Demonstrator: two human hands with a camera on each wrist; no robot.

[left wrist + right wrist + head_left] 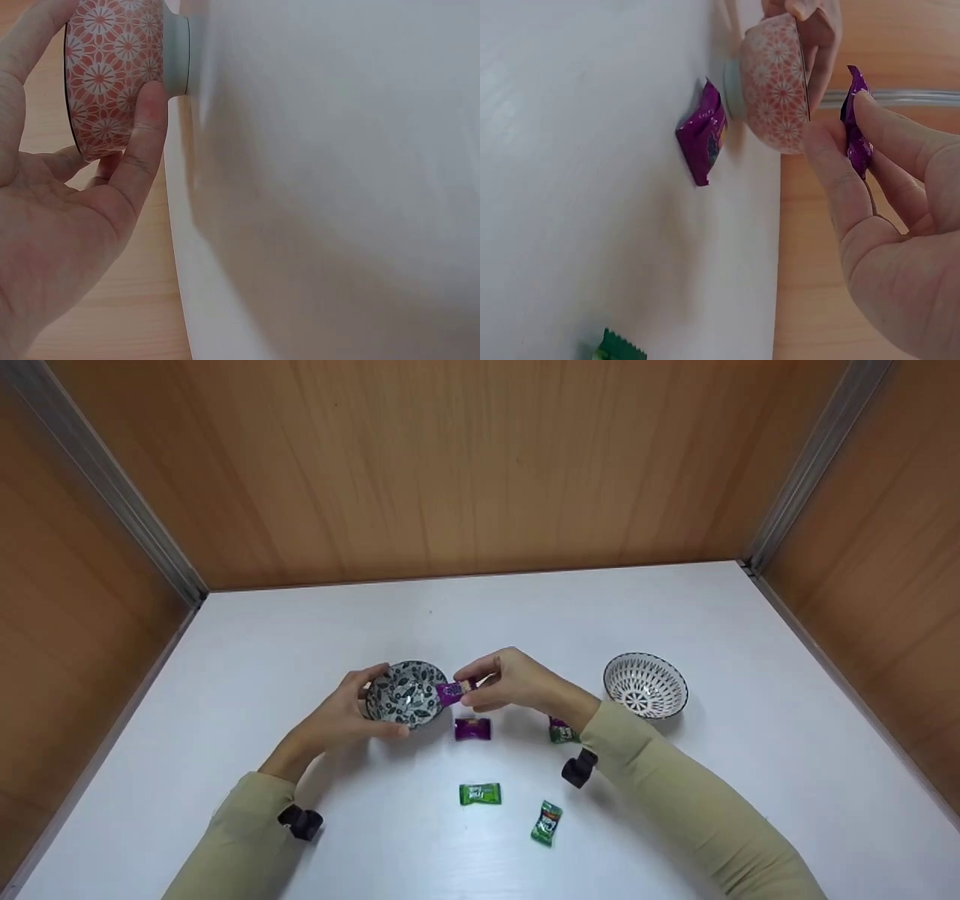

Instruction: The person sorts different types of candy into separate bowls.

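My left hand (341, 718) grips a small bowl (401, 699), fingers at the far side and thumb at the near side. Its inside has a dark leaf pattern; the outside (112, 75), seen in the left wrist view, is pink with white flowers above a pale foot. Between thumb and fingertips, my right hand (521, 682) pinches a purple wrapped candy (451, 693) right at the bowl's right rim. The right wrist view shows this candy (857, 127) upright beside the rim. Another purple candy (472, 729) lies on the white table just below the bowl.
A second bowl (646, 686), white with a black pattern, stands at the right beyond my right forearm. Two green wrapped candies (480, 793) lie nearer the front. More green and purple wrappers (564, 733) are partly hidden by my right wrist. Wooden panels (480, 472) enclose the table.
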